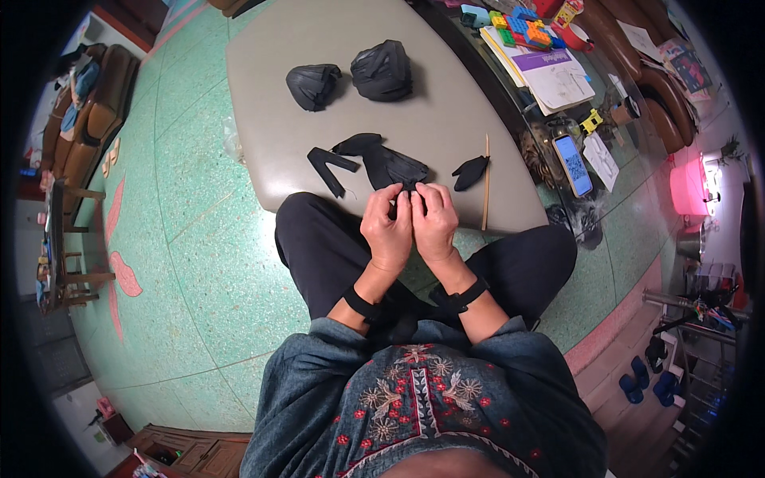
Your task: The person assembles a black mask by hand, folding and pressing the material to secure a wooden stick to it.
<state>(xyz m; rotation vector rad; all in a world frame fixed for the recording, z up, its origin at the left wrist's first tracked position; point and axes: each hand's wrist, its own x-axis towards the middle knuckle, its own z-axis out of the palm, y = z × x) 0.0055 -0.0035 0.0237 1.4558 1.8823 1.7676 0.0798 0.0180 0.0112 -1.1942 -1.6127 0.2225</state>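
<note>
My left hand [387, 220] and my right hand [434, 218] meet at the near edge of a padded grey bench [287, 161], fingertips pinching a small piece of black material between them. Its exact shape is hidden by the fingers. Just beyond lies a stack of black pleated strips [391, 166]. A folded black strip [327, 170] and a black pointed piece [358, 143] lie to its left. On the right are a small black leaf-shaped piece [471, 173] and a thin wooden stick [486, 197]. Two black bundles, one smaller [313, 86] and one larger [382, 70], sit farther back.
Right of the bench, a glass-topped table [624, 140] holds toy building bricks [526, 30], papers [553, 77], a lit smartphone [572, 166] and a yellow toy [591, 121]. A clear plastic bag [232, 140] lies by the bench's left edge. My knees flank the bench's near end.
</note>
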